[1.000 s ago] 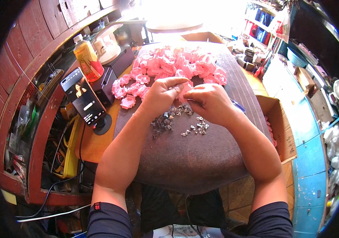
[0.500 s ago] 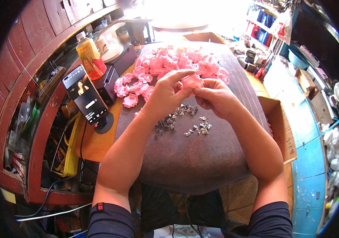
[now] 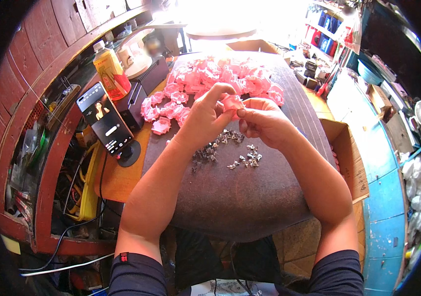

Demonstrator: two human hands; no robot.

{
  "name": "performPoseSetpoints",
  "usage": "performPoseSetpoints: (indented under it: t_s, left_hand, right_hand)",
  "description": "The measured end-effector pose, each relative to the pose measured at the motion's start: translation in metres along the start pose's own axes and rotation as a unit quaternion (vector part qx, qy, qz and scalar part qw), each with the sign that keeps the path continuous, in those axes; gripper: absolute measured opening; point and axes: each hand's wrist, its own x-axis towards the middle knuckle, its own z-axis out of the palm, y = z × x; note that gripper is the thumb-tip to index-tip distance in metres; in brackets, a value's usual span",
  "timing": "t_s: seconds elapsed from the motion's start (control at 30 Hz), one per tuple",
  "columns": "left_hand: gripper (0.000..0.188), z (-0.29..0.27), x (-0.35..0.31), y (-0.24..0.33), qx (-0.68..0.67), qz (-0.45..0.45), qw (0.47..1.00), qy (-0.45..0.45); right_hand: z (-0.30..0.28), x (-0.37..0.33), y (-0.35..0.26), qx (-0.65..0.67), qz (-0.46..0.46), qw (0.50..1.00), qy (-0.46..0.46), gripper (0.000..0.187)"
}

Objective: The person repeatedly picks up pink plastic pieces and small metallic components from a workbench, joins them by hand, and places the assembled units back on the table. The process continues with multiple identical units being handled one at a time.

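Over the middle of the dark table, my left hand (image 3: 208, 113) holds a small translucent pink plastic part (image 3: 232, 102) between thumb and curled fingers. My right hand (image 3: 265, 118) pinches the right edge of this same part. Whether a tiny metal piece sits between the right fingertips is hidden. Just below the hands lie many small shiny metal pieces (image 3: 210, 151), with a smaller group of metal pieces (image 3: 251, 157) to their right. Beyond my hands spreads a large heap of similar pink parts (image 3: 195, 78), some of them trailing down the left side.
The table (image 3: 240, 197) has a dark, worn covering. At its left a phone (image 3: 105, 118) leans on a round stand, near a drink bottle (image 3: 111, 70) and a black box (image 3: 134, 106). An open cardboard box (image 3: 351, 158) stands against the right side.
The pink part has been tilted and turned in my fingers, and my left hand has shifted slightly left. The heap and metal pieces look the same.
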Motion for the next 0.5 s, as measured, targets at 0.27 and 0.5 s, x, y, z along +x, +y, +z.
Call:
performPoseSetpoints:
  t_s: [0.27, 0.5]
  left_hand:
    - [0.039, 0.001, -0.001, 0.0, -0.006, 0.017, 1.0, 0.004]
    - [0.041, 0.001, 0.004, 0.009, 0.032, -0.033, 0.997, 0.054]
  right_hand:
    - [0.005, 0.0, 0.001, 0.013, -0.046, 0.999, 0.021, 0.021]
    - [0.003, -0.001, 0.002, 0.04, -0.054, 0.997, 0.044, 0.015]
